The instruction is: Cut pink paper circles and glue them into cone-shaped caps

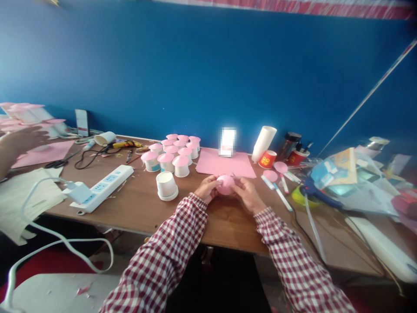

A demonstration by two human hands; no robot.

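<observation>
Between my hands, just above the front of the brown table, is a round pink paper piece [225,184]. My left hand [207,188] pinches its left edge. My right hand [248,194] has closed fingers at its right edge, and a tiny dark tip shows near them, too small to name. To the left stands a white paper cup [167,186], upside down. Behind it, several upturned white cups carry pink paper tops [181,161]. Beyond my hands lies a stack of pink paper sheets [208,164]. Two loose pink paper discs [270,175] lie to the right.
A white power strip [106,184] with a plugged charger lies left. A blue glue gun [321,194], markers [282,198] and a red paper cup [267,159] are at right. A tall white cup stack [264,143] leans near the wall. Another person's hand [24,139] reaches in at far left.
</observation>
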